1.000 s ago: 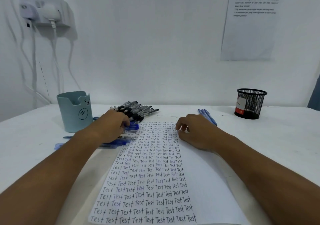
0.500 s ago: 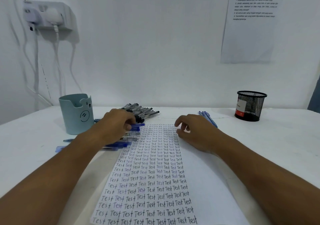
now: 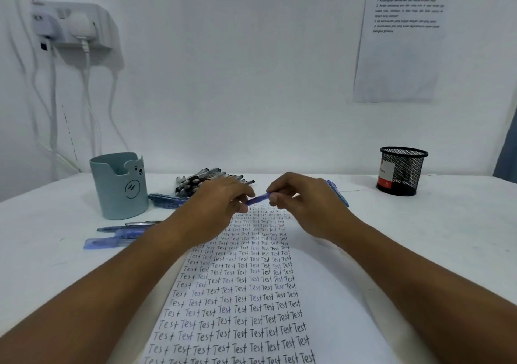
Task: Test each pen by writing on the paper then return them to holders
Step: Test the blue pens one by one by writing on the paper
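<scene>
Lifted blue pen, crosswise between hands.

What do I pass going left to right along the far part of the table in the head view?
Blue pens lying flat → teal bear holder → pile of black pens → left hand → blue pen held between both hands → right hand → black mesh holder.

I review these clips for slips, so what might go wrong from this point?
Both hands, left hand and right hand, pinch one blue pen above the paper; pulled apart, a piece might drop and mark it. The left forearm lies near loose blue pens and might sweep them.
</scene>
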